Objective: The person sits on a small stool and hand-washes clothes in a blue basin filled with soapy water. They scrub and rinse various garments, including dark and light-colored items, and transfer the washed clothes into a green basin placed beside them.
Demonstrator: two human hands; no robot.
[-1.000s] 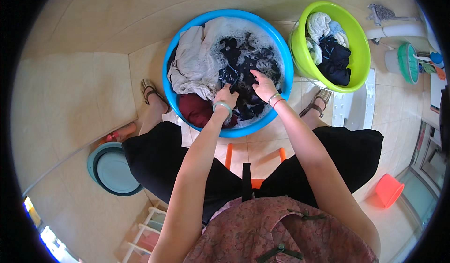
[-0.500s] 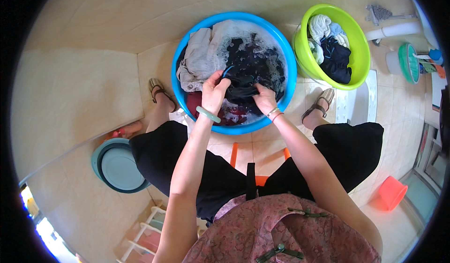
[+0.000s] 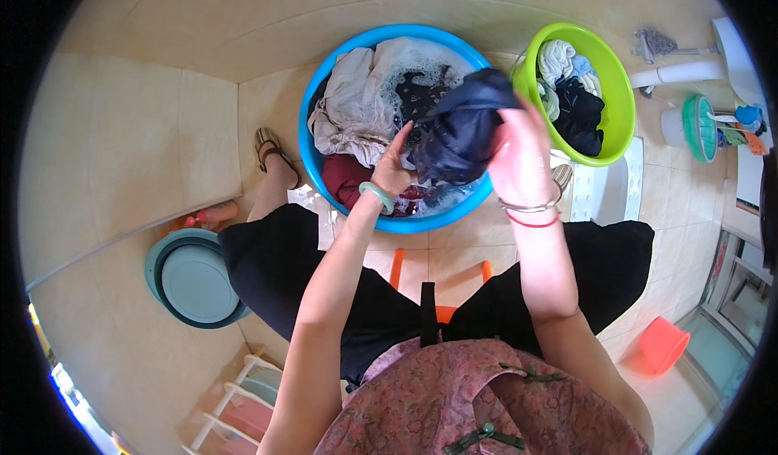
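A wet navy-black garment point(image 3: 462, 131) is bunched up and lifted above the blue basin point(image 3: 399, 227). My right hand point(image 3: 519, 151), smeared by motion, grips its right side. Beside its lower left edge is my left hand point(image 3: 392, 170), fingers stretched apart; whether it touches the cloth is hard to make out. Below, the basin holds sudsy water with a light grey-beige garment point(image 3: 352, 98) at the left, a dark red cloth point(image 3: 347, 181) at the near left and another dark cloth point(image 3: 417, 94) partly under the foam.
Right of the basin stands a lime-green bucket point(image 3: 620, 106) with white, pale blue and black clothes. A white floor fixture point(image 3: 604, 192) lies behind my right foot. Teal basins point(image 3: 198, 281) are at my left, an orange-red bucket point(image 3: 664, 346) at lower right, a white rack point(image 3: 231, 402) at lower left.
The dark garment has come up out of the water, bunched, toward the right. My right hand has risen with it; my left hand has let go and opened.
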